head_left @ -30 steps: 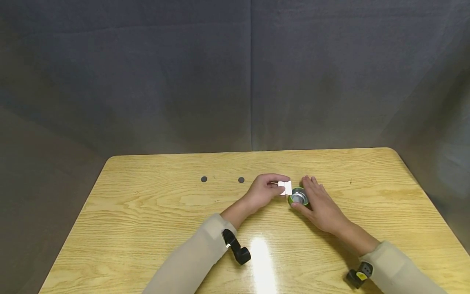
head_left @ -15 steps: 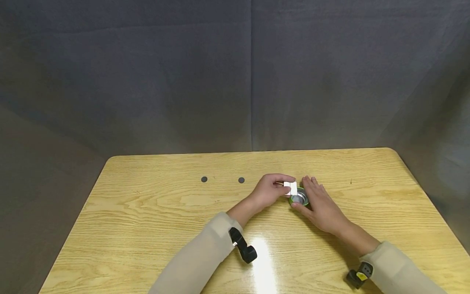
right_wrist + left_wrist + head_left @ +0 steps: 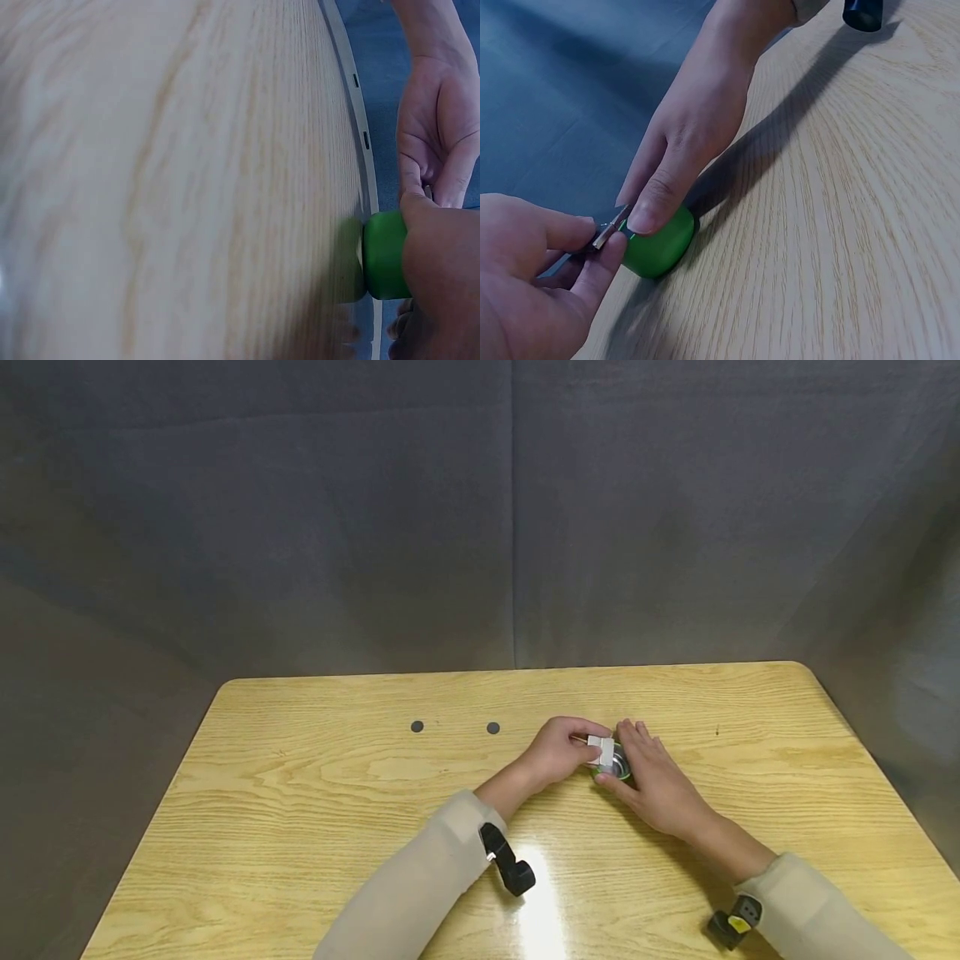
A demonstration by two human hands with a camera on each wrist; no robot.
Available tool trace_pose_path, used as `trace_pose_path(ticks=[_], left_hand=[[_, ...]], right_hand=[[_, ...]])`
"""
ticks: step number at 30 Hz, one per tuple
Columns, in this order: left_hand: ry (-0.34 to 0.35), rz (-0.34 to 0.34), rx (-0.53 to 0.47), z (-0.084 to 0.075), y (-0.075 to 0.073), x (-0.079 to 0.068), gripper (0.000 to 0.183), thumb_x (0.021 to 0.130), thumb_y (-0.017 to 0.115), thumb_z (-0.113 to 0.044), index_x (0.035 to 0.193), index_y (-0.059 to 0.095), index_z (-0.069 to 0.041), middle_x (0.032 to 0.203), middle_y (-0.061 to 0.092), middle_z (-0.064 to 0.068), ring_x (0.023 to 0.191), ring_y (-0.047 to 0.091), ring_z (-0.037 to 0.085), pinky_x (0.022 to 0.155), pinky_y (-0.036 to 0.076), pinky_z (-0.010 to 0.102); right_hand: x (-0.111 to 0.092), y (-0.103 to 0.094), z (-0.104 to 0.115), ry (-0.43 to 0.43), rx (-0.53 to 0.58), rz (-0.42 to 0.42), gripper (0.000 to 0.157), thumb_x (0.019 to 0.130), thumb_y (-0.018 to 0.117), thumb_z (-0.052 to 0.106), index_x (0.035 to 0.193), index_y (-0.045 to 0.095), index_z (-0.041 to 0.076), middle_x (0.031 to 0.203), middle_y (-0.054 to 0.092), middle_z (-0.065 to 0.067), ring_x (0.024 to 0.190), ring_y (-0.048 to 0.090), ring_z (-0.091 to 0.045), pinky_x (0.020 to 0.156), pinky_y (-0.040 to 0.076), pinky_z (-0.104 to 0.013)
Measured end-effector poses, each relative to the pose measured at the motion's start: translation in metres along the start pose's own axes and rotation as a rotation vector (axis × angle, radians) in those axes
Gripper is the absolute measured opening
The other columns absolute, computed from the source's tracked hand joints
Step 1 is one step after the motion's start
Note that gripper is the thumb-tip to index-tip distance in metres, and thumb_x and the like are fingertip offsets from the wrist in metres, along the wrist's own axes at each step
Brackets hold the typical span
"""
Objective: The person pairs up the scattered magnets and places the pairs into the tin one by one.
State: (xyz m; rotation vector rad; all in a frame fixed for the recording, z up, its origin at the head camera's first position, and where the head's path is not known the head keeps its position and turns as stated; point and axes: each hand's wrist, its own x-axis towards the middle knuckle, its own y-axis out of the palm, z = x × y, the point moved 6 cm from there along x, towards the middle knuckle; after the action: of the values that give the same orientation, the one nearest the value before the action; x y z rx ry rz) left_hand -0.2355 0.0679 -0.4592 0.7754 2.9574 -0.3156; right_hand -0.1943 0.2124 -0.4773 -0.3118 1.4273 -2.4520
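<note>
Between its thumb and fingers, my left hand (image 3: 557,752) pinches a small flat pale square piece (image 3: 602,750) with a seam across it. Seen edge-on in the left wrist view, this metallic-looking piece (image 3: 609,229) is thin and tilted. It overlaps the left rim of a small green bowl (image 3: 664,246) with a silver inside. My right hand (image 3: 663,789) holds that bowl from the right, thumb at the near side and fingers around the far side. The bowl stands on the table; the palm covers part of its wall in the right wrist view.
Two dark flat discs (image 3: 492,727) lie to the left on the wooden table (image 3: 315,793). A grey curtain (image 3: 337,527) hangs behind the table's far edge. Black wrist cameras (image 3: 516,877) stick out from both sleeves.
My left hand has moved right with the pale piece, from beside the bowl to over its left part. The piece has tilted and looks darker. The right hand and bowl have stayed put.
</note>
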Motion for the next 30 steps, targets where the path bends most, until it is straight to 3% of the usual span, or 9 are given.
trace_pose_path(ticks=[6,10,15,23,27,30], left_hand=[[-0.005,-0.005,0.062,-0.006,0.003,0.0,0.028,0.096,0.065,0.002,0.123,0.071,0.002,0.082,0.06,0.002,0.07,0.055,0.005,0.069,0.056,0.021],[-0.052,-0.022,0.056,-0.008,0.004,0.001,0.026,0.096,0.066,0.002,0.121,0.072,0.002,0.075,0.053,0.0,0.066,0.055,0.007,0.066,0.055,0.021],[-0.116,-0.057,0.035,-0.01,0.005,0.001,0.024,0.094,0.069,0.003,0.118,0.072,0.003,0.073,0.056,0.001,0.065,0.061,0.01,0.069,0.059,0.028],[-0.126,-0.1,0.126,-0.016,0.006,0.003,0.023,0.09,0.074,0.002,0.112,0.073,0.002,0.084,0.067,0.004,0.064,0.06,0.009,0.06,0.052,0.02],[-0.121,-0.125,0.208,-0.017,0.005,0.004,0.025,0.086,0.079,0.0,0.111,0.072,-0.002,0.096,0.067,0.005,0.073,0.059,0.008,0.063,0.049,0.019],[-0.134,-0.139,0.21,-0.016,0.004,0.004,0.03,0.085,0.081,-0.001,0.112,0.069,-0.003,0.101,0.067,0.004,0.075,0.062,0.008,0.065,0.052,0.019]], right_hand=[[0.0,-0.001,0.001,0.003,-0.006,0.003,0.089,0.103,0.059,0.045,0.157,0.017,-0.011,0.162,0.019,-0.032,0.152,0.013,-0.048,0.121,0.014,-0.062],[0.0,-0.002,0.001,0.008,-0.005,0.01,0.089,0.103,0.059,0.045,0.157,0.017,-0.011,0.163,0.018,-0.032,0.152,0.013,-0.048,0.121,0.014,-0.062],[-0.001,-0.001,0.001,0.012,-0.001,0.019,0.09,0.103,0.058,0.047,0.157,0.016,-0.011,0.163,0.017,-0.032,0.152,0.012,-0.048,0.121,0.014,-0.062],[-0.001,-0.002,0.0,0.01,-0.005,0.022,0.089,0.103,0.057,0.047,0.157,0.016,-0.012,0.163,0.017,-0.032,0.152,0.011,-0.047,0.121,0.014,-0.062],[-0.001,-0.002,0.001,0.011,-0.002,0.027,0.089,0.103,0.057,0.047,0.157,0.016,-0.012,0.163,0.017,-0.032,0.152,0.011,-0.047,0.121,0.014,-0.062],[-0.001,-0.001,0.001,0.011,-0.001,0.027,0.089,0.103,0.057,0.047,0.157,0.016,-0.012,0.163,0.017,-0.031,0.152,0.011,-0.047,0.121,0.014,-0.062]])
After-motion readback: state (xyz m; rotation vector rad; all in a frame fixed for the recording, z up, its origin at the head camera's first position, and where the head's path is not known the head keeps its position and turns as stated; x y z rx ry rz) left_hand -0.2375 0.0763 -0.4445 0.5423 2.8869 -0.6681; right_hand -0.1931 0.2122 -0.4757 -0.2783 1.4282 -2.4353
